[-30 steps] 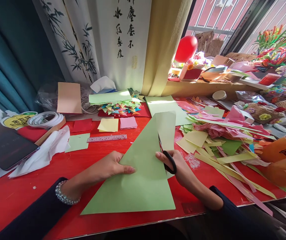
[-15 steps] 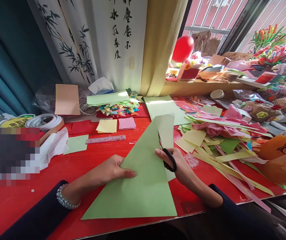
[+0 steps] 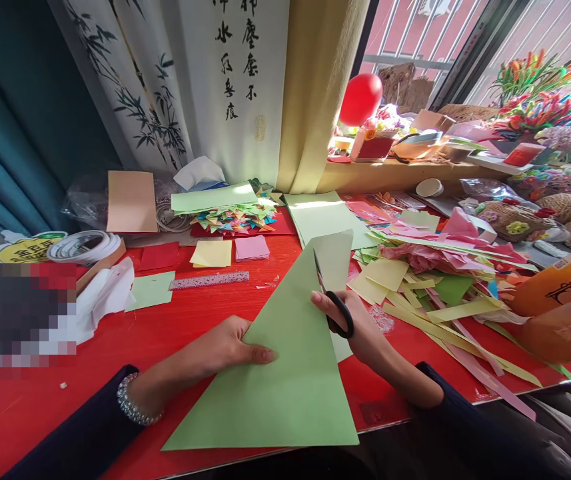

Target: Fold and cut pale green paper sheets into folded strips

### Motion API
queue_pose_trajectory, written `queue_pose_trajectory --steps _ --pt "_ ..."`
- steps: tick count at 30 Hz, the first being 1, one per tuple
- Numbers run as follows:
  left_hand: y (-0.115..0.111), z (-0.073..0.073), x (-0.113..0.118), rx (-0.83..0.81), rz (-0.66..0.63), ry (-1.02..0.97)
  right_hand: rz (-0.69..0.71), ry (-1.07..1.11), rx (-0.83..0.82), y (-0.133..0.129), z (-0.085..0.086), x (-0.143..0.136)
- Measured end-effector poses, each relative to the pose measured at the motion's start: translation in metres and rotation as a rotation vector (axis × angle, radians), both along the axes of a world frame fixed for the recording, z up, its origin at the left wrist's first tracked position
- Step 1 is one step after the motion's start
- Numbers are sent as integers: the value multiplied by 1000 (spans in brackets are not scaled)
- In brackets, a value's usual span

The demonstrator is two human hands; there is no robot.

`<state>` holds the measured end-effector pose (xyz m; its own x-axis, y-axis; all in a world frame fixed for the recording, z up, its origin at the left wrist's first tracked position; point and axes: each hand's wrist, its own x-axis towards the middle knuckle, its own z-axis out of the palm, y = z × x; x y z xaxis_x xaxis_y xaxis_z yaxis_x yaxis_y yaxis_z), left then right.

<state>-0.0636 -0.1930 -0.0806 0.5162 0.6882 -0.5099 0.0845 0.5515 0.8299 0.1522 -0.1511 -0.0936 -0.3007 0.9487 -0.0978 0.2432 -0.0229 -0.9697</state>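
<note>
Teal curtain (image 3: pixel 20 93) far left; white scroll (image 3: pixel 205 113) with black characters beside tan curtain (image 3: pixel 308 100). Red balloon (image 3: pixel 361 99) over windowsill (image 3: pixel 390 179), bright flowers (image 3: pixel 540 119) right. White coil (image 3: pixel 88 255) left on red worktop (image 3: pixel 105 350), orange packaging (image 3: pixel 558 290) right.

I see the green paper (image 3: pixel 285 393), folded into a triangle; the black-handled scissors (image 3: pixel 349 320) are tilted, blades at its right edge.
</note>
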Motion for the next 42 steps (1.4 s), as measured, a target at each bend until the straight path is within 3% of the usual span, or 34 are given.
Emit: queue_pose_trajectory --steps 17,24,27,30,33,37,39,42 --pt "-1 0 2 -1 -63 -26 -16 -23 31 7 4 3" --pt "-1 -5 3 4 -65 26 -67 69 13 6 4 1" --pt "1 -9 0 -7 -19 30 -68 97 15 8 3 2" --pt "8 -8 -8 30 120 84 -39 93 39 10 9 8" --pt "17 -5 -20 70 223 176 -30 -48 112 10 24 20" --pt "25 -5 -33 189 129 304 27 -358 252 1 38 43" --pt "25 -6 -37 280 68 377 52 -524 325 -11 32 55" --pt "24 -8 -37 403 34 555 167 -698 404 -35 7 72"
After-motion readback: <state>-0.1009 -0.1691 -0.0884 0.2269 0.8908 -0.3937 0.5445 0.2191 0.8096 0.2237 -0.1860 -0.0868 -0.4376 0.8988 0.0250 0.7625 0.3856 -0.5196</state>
